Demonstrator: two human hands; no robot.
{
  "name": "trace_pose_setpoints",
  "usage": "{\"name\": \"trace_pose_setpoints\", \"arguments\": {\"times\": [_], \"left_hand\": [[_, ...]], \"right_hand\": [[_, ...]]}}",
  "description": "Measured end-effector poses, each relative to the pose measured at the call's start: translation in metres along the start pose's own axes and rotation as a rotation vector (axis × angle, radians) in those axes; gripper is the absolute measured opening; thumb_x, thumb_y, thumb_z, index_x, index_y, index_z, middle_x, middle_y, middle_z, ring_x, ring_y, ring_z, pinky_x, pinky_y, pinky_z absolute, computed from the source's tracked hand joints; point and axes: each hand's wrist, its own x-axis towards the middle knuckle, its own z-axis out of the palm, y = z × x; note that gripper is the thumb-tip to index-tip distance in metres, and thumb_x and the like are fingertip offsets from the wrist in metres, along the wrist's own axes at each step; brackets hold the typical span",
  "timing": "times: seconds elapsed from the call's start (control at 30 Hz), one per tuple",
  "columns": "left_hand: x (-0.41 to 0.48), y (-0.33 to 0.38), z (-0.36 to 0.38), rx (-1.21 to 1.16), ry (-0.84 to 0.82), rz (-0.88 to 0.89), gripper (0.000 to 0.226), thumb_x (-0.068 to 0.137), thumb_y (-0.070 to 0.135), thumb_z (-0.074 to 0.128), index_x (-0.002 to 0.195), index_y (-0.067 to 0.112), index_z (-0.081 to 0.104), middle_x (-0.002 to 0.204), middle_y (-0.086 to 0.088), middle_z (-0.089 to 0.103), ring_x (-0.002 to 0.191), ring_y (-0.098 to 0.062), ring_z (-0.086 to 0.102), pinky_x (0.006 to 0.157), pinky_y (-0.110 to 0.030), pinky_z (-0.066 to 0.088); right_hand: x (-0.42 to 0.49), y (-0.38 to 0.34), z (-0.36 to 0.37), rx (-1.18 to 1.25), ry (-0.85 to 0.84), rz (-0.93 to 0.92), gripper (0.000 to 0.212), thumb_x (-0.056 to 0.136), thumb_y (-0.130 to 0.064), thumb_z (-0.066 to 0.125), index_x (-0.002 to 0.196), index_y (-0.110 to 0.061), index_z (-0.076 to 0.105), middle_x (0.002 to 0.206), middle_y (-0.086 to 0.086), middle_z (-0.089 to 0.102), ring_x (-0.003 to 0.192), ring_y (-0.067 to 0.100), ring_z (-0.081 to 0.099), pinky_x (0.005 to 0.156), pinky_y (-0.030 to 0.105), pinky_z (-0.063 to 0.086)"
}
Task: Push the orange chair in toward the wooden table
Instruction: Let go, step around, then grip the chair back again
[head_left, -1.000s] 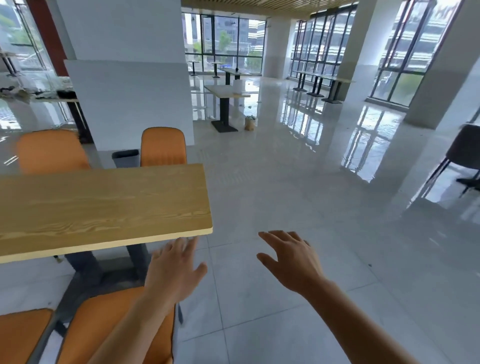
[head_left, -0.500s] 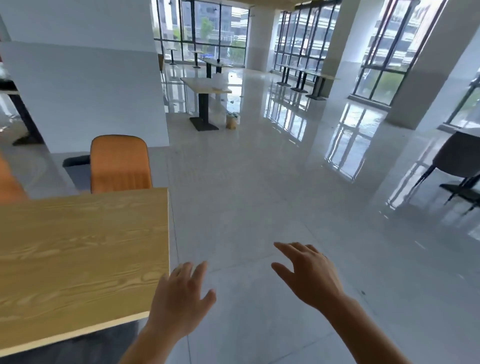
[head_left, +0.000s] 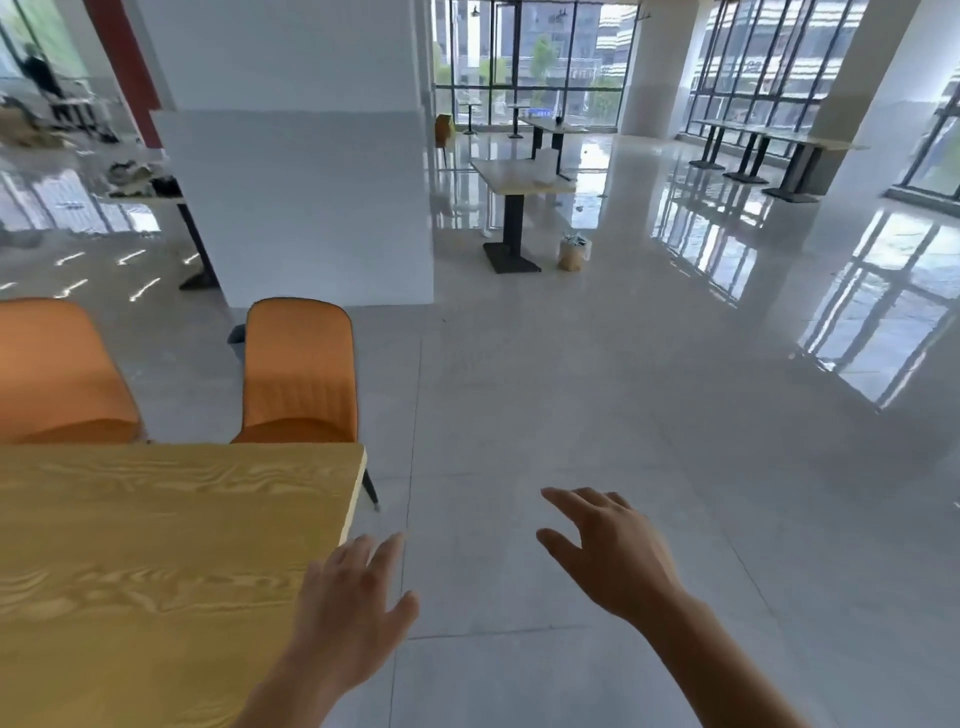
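The wooden table (head_left: 156, 545) fills the lower left, its right edge running past my left hand. Behind its far edge stands an orange chair (head_left: 301, 369), its seat partly under the tabletop, and a second orange chair (head_left: 57, 374) stands at the far left. My left hand (head_left: 353, 613) hovers open at the table's right edge, holding nothing. My right hand (head_left: 608, 551) is held open over the bare floor to the right, fingers spread and empty. Neither hand touches a chair. The chairs on my side of the table are out of view.
A wide white pillar (head_left: 296, 156) rises behind the chairs. A small table on a black pedestal (head_left: 514, 208) stands mid-room with a bag (head_left: 574, 252) beside its base. More tables line the windows at the right. Glossy tiled floor (head_left: 623, 389) spreads to the right.
The view has swung and moved forward along the table's right end; the near orange chairs dropped out of view. Both hands stay open and empty.
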Motion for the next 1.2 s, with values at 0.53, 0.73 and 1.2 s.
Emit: {"name": "trace_pose_setpoints", "arguments": {"times": [0.53, 0.73, 1.2], "left_hand": [[0.305, -0.048, 0.003, -0.08, 0.029, -0.328, 0.059, 0.097, 0.055, 0.04, 0.149, 0.029, 0.03, 0.138, 0.003, 0.05, 0.122, -0.017, 0.048, 0.102, -0.039, 0.04], [0.427, -0.083, -0.029, -0.083, 0.087, -0.35, 0.059, 0.098, 0.056, 0.039, 0.15, 0.03, 0.03, 0.144, 0.005, 0.048, 0.131, -0.016, 0.045, 0.107, -0.037, 0.036], [0.652, -0.154, -0.027, -0.103, 0.134, -0.758, 0.055, 0.099, 0.054, 0.037, 0.148, 0.031, 0.03, 0.137, 0.007, 0.052, 0.123, -0.014, 0.05, 0.102, -0.037, 0.042]], "right_hand": [[0.402, 0.024, 0.041, -0.067, -0.193, -0.38, 0.052, 0.097, -0.057, 0.048, 0.145, -0.036, 0.044, 0.137, -0.01, 0.058, 0.12, 0.021, 0.053, 0.095, 0.038, 0.047], [0.539, 0.007, 0.041, -0.052, -0.214, -0.412, 0.05, 0.098, -0.055, 0.047, 0.144, -0.035, 0.043, 0.134, -0.009, 0.059, 0.119, 0.02, 0.053, 0.093, 0.037, 0.046], [0.857, -0.019, 0.099, -0.019, -0.331, -0.705, 0.052, 0.099, -0.054, 0.044, 0.147, -0.035, 0.04, 0.14, -0.011, 0.054, 0.125, 0.018, 0.049, 0.096, 0.036, 0.045]]}}
